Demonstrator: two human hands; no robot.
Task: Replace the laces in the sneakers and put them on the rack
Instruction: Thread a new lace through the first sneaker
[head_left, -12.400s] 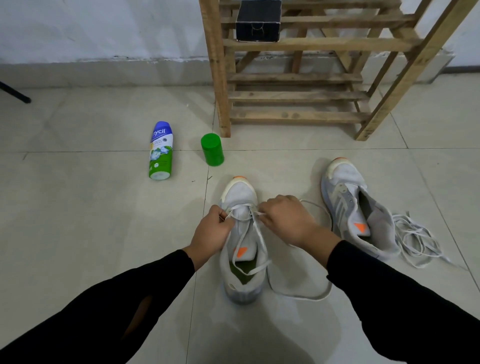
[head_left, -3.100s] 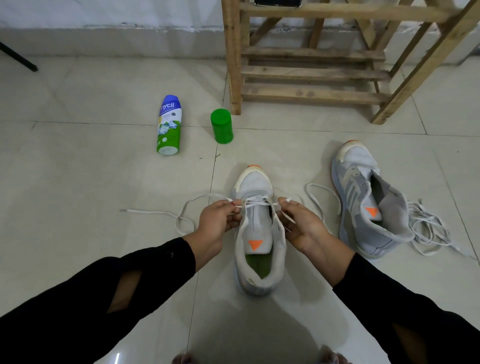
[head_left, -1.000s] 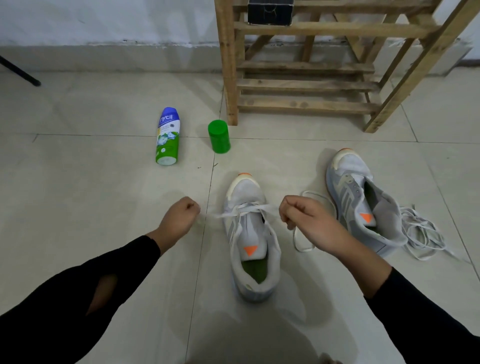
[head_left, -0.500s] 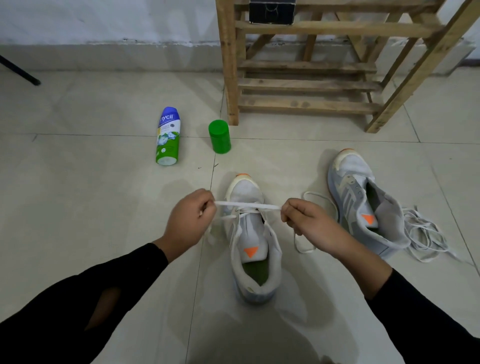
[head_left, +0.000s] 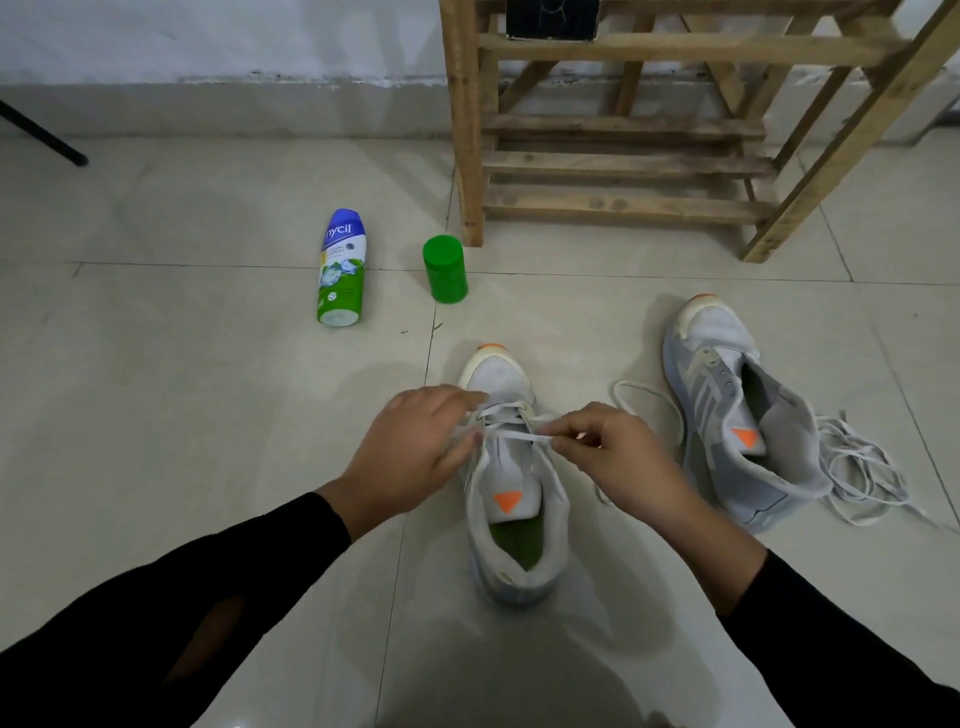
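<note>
Just between left hand (head_left: 415, 457) and right hand (head_left: 621, 457), lace (head_left: 511, 435) across the sneaker (head_left: 501, 382).

Rack (head_left: 470, 130) top beyond upper edge

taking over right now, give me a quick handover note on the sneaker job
Left hand and right hand each pinch the white lace stretched across the near sneaker.
Done: only its lowest eyelets near the toe are threaded.
The second sneaker sits to the right, unlaced, loose laces beside it.
Left: finish lacing both, then set them on the rack.
</note>
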